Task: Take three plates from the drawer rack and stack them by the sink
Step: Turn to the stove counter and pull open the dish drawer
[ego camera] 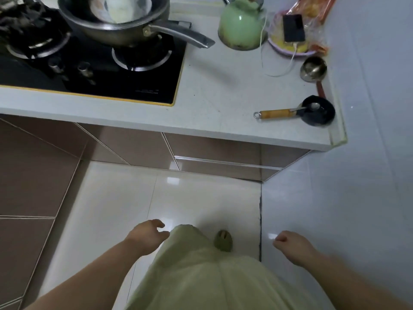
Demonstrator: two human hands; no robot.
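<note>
No plates, drawer rack or sink show in the head view. My left hand (149,235) hangs low at the bottom centre, fingers loosely curled and apart, holding nothing, over the white floor. My right hand (291,245) hangs at the bottom right with its fingers curled in, nothing in it. Brown cabinet fronts (214,151) under the white counter (223,86) are shut, with a metal handle strip (223,163) on the right one.
On the counter: a black gas hob (93,70) with a steel pan (116,21), a green kettle (242,25), a phone on a bagged plate (292,27), a steel ladle (312,68) and a small black pan (317,113). A tiled wall (368,153) stands right.
</note>
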